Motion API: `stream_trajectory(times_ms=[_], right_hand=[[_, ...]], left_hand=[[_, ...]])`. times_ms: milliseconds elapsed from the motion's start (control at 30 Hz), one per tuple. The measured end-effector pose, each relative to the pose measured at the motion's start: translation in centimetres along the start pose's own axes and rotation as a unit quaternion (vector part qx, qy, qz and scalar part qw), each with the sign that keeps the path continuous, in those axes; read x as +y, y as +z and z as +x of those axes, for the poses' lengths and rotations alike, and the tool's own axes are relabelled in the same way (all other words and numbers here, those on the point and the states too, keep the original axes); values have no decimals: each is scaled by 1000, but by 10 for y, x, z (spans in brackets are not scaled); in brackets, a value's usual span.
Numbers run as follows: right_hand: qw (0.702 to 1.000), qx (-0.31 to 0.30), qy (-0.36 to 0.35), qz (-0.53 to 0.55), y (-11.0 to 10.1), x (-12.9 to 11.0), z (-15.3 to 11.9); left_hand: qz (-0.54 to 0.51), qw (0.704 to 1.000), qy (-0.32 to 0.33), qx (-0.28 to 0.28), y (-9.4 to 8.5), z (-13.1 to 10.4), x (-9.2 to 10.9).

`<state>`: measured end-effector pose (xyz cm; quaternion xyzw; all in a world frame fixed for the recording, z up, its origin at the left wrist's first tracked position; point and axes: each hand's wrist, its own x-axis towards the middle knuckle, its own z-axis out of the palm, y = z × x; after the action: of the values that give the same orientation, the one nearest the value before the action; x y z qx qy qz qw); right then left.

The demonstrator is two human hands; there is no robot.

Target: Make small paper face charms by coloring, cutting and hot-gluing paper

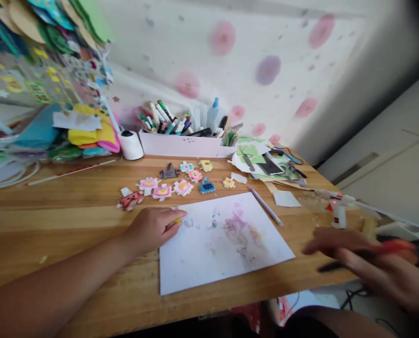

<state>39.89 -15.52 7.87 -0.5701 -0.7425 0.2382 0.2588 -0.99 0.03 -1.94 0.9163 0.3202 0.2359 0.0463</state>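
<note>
My left hand (153,227) rests at the upper left edge of a white sheet of paper (191,263) smudged with purple and yellow. Its fingers are pinched on a small yellow piece (176,220), mostly covered by them. My right hand (368,263), smeared by motion, is off to the right over the table's front edge. It is closed on what look like scissors (401,247) with a red-orange handle and a dark tip pointing left. Several small coloured paper cutouts (162,191) lie beyond the sheet, pink, yellow, blue and red. A pale pencil (266,206) lies along the sheet's right side.
A white box of pens and markers (181,144) stands against the wall. Right of it, paper scraps (250,155) lie with a phone (270,164). A white glue gun (339,211) stands at the right. A white cylinder (131,146) and coloured bags (96,134) sit at the left.
</note>
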Motion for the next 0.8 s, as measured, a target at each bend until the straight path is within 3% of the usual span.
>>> stream_trajectory(times_ms=[67, 167, 300, 400, 500, 633, 800], right_hand=[[993, -96, 0, 61, 27, -28, 55], [973, -107, -41, 199, 78, -48, 120], [948, -5, -17, 317, 137, -48, 167], [920, 30, 15, 391, 166, -39, 182], [907, 44, 42, 417, 179, -31, 187], [939, 48, 16, 340, 179, -28, 186], [958, 44, 2, 282, 174, -29, 185]], left_hand=[[10, 999, -2, -32, -3, -1, 3], [17, 999, 0, -41, -9, 0, 6], [30, 1000, 8, -2, -16, 5, 9], [12, 1000, 15, -18, -13, 6, 7], [-14, 999, 8, -44, -6, 5, 6], [-36, 997, -1, -63, -2, 5, 6], [-44, 996, -24, -77, -4, 6, 7]])
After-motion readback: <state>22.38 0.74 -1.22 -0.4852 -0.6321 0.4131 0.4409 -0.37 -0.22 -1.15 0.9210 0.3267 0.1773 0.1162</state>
